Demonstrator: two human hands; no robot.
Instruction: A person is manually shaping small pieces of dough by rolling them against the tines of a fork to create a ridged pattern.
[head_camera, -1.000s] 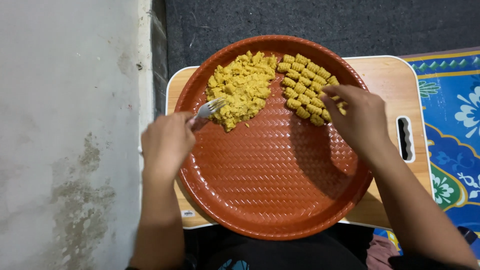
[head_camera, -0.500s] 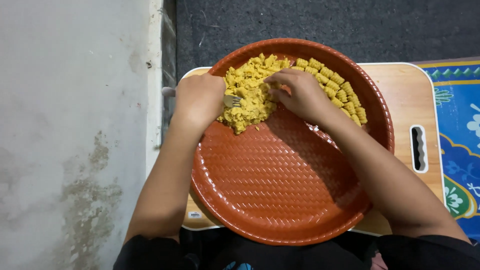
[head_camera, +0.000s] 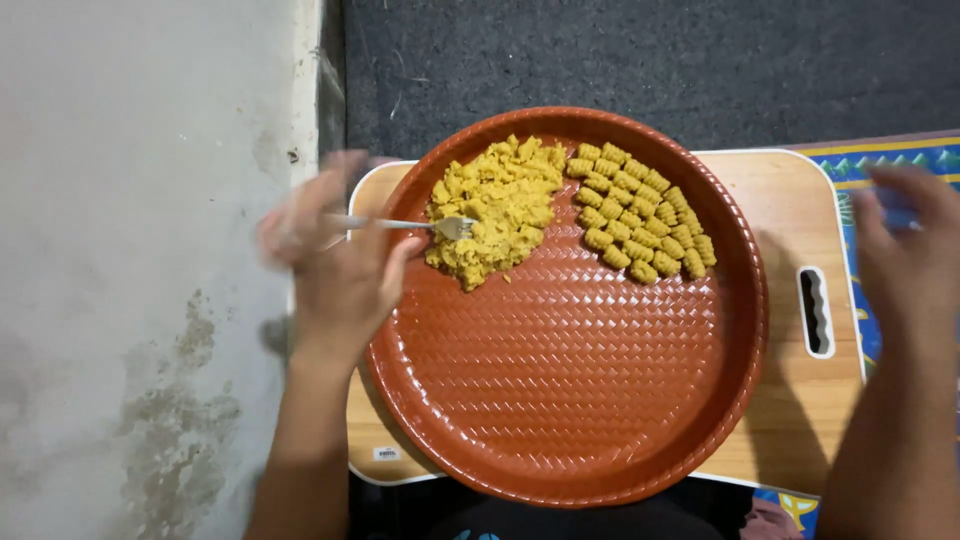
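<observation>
With the left hand (head_camera: 335, 265) pinching the fork (head_camera: 410, 225), tines on the dough (head_camera: 495, 210) at the tray's (head_camera: 560, 400) upper left, press lightly; right hand (head_camera: 915, 260), blurred, looks spread and empty.

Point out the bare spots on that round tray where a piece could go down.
The tray is bare across its near half, below the dough heap and the shaped pieces. The far half is crowded; the left hand holds the fork there.
</observation>
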